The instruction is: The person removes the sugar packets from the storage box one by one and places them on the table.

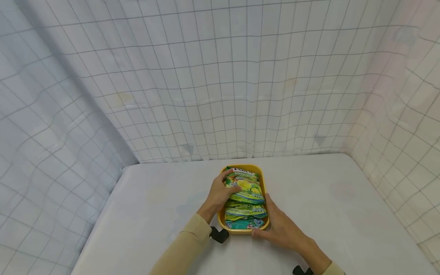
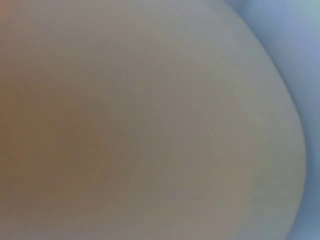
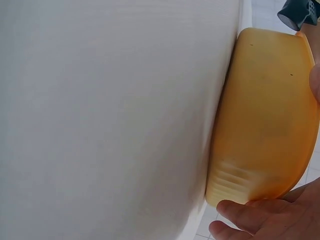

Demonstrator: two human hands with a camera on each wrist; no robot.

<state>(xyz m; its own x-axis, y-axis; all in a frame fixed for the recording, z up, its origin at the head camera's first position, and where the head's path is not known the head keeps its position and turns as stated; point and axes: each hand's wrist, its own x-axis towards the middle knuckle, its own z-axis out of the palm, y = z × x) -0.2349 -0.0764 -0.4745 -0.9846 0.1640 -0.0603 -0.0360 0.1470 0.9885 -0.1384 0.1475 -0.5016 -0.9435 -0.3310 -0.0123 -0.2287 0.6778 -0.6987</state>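
A yellow plastic basket (image 1: 263, 179) stands on the white table, filled with several snack-like packets. The uppermost packet (image 1: 248, 194) is green and yellow, with printed white lettering near its far end. Over the basket's left side lies my left hand (image 1: 220, 193), its index finger and thumb spread across the top packet; its other fingers are hidden. My right hand (image 1: 283, 229) holds the near right corner, fingers along the right side and thumb at the front rim. In the right wrist view, fingertips touch the basket's outer wall (image 3: 260, 115). Blurred skin or sleeve fills the left wrist view.
A teal packet (image 1: 244, 224) lies at the basket's near end, beside another green packet (image 1: 245, 212). White, grid-lined sheets (image 1: 240, 95) hang behind the table (image 1: 165, 198) and on both sides. Black wrist devices (image 1: 219, 235) sit below both hands.
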